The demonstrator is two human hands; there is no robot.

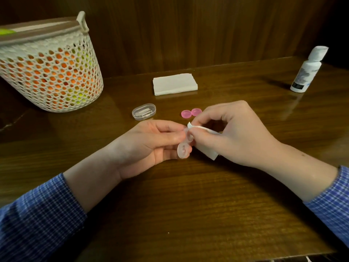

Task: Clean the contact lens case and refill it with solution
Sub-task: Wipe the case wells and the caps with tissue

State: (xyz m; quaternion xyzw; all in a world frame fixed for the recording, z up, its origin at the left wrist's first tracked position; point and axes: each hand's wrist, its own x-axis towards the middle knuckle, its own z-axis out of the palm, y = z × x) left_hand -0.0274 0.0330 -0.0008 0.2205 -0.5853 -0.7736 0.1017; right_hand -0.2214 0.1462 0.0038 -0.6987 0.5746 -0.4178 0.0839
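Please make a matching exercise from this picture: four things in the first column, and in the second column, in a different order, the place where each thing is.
Things:
1. pink caps
2. solution bottle
3. lens case
4. stack of tissues

Places:
A. held in the left hand, while the right hand presses a tissue piece to it
B. upright at the far right of the table
C. flat on the table, behind the caps
D. side by side on the table, just beyond the hands

Pairs: 1-D, 2-B, 3-A, 4-C
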